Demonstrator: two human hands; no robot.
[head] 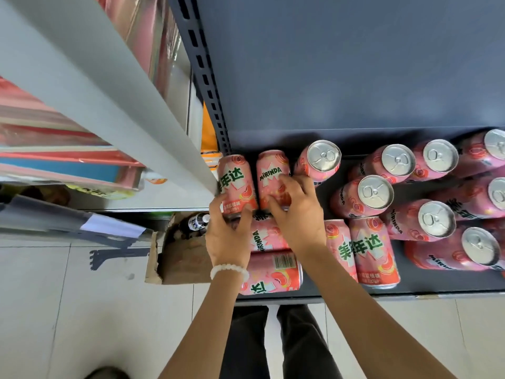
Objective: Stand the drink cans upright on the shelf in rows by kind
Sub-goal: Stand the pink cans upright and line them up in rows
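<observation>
Two pink cans stand at the shelf [355,292]'s ten o'clock corner: your left hand [228,242] grips the left can [237,184], your right hand [296,212] grips the right can [272,176].

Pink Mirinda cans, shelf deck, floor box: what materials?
Pink Mirinda cans: likely aluminium, with bare silvery pull-tab lids and glossy printed bodies. Shelf deck: apparently painted sheet metal, a matte dark grey beside a slotted upright. Floor box: corrugated cardboard, brown, with a torn, ragged flap.
</observation>
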